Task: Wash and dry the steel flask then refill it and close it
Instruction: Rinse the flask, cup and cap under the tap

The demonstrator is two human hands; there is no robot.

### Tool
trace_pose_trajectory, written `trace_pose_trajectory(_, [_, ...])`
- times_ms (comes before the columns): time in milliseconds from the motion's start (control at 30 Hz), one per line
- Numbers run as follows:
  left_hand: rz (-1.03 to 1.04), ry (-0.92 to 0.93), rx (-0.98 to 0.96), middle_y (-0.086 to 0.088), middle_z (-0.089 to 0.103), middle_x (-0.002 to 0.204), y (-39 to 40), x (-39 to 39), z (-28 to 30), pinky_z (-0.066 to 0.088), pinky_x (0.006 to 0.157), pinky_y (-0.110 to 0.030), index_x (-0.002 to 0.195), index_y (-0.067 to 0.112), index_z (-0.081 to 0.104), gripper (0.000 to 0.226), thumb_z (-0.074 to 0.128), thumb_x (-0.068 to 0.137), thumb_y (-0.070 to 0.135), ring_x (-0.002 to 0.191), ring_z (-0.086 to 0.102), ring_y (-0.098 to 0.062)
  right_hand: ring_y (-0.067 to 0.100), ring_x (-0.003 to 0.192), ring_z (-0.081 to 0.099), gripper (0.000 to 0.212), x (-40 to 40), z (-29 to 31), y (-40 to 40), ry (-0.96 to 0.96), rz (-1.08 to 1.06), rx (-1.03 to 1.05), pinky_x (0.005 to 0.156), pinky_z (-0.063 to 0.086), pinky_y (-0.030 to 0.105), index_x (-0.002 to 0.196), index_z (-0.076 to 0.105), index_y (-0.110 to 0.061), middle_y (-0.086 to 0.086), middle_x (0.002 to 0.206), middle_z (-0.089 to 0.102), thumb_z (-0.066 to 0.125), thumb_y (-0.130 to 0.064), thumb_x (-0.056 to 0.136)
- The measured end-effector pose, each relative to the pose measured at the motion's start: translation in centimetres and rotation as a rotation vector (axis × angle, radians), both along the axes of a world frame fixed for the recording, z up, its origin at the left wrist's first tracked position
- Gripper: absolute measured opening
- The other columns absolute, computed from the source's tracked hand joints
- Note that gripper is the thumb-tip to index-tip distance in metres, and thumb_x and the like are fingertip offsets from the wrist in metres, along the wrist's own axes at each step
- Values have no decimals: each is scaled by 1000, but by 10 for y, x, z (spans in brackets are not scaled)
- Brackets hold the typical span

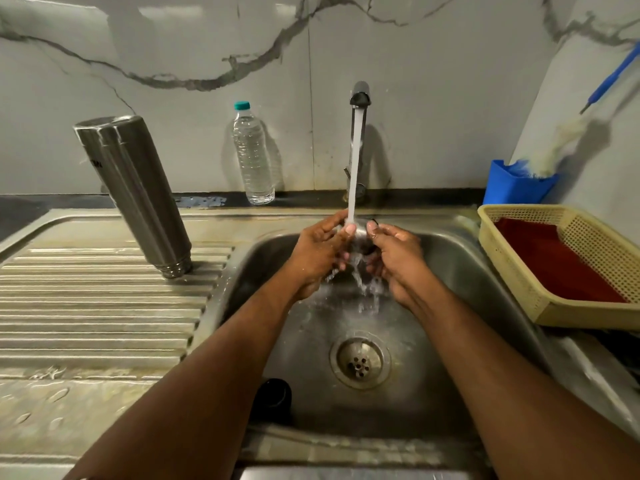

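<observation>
Two hands meet under the tap's stream [354, 174] over the sink [460, 271]: the left hand [320, 252] and right hand [393, 256] both curl round a small steel piece, likely the cap [360, 232]. The flask [133, 195] stands upside down on the draining board [104, 306], well to the left, its long axis near upright, nearer the left hand. A water bottle [251, 154] stands behind.
</observation>
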State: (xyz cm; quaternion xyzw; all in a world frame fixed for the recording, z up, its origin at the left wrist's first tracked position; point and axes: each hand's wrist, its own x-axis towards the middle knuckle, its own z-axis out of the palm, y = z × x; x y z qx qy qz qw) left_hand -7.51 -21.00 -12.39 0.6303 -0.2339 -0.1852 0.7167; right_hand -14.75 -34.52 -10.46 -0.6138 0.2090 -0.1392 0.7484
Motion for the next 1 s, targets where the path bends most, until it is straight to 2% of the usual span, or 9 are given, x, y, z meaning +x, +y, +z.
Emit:
trace_pose_trajectory(133, [0,90,-135,-15,75,111,3,0,4,56,54,-23,145,12,61,42,64,103,17,64,61,-14,4,46,45,20,1,6,-2,-24,24,219,48,39,23,107,70,-8,-2,62,59,64,-27,101])
trace_pose_trajectory(300, [147,169,-132,-13,73,86,-1,1,4,53,46,-21,128,9,71,29,55,109,22,51,57,-9,4,53,52,22,0,6,5,-62,93,246,53,50,20,116,70,-2,8,86,69,67,-16,99])
trace_pose_trajectory(400, [259,249,-89,-11,70,78,-3,1,4,53,46,-20,122,4,72,31,54,110,26,50,58,-9,17,83,64,22,-2,1,7,-79,172,147,71,58,26,120,69,-5,18,114,71,61,-4,100])
trace_pose_trajectory(533, [196,189,-68,-11,74,88,0,3,3,57,55,-24,123,5,71,34,57,107,31,63,65,-13,19,79,57,10,-2,2,8,33,40,-107,65,47,30,100,74,-21,13,91,72,66,-27,100])
trace_pose_trajectory(600, [137,42,-46,-14,77,108,2,1,4,61,69,-28,132,9,70,32,57,108,27,86,76,-22,12,62,51,15,1,3,5,61,-26,-54,55,40,27,98,73,-18,6,74,63,67,-32,100])
trace_pose_trajectory(700, [47,-154,-6,-12,74,127,2,-4,5,60,97,-35,142,15,64,35,54,109,23,119,71,-25,5,42,41,21,1,6,4,90,-64,120,45,34,24,101,71,-11,0,58,56,68,-32,99])
trace_pose_trajectory(833, [57,-361,204,-5,68,137,4,0,-9,54,108,-39,155,25,50,49,52,109,44,127,65,-19,4,51,46,13,0,7,6,4,1,272,47,40,21,99,72,-12,2,72,65,67,-25,99])
trace_pose_trajectory(900, [157,-336,215,-2,73,125,6,3,-12,59,97,-36,144,23,59,42,48,110,44,113,71,-12,5,59,54,13,-2,8,10,-48,79,166,49,41,20,107,73,-14,5,87,69,61,-14,102])
trace_pose_trajectory(1000, [236,-198,190,2,71,79,4,2,-5,54,63,-27,102,17,67,38,40,113,42,68,67,-7,4,84,72,30,-4,8,17,-90,208,-126,64,56,18,128,68,-14,4,110,76,54,-3,103])
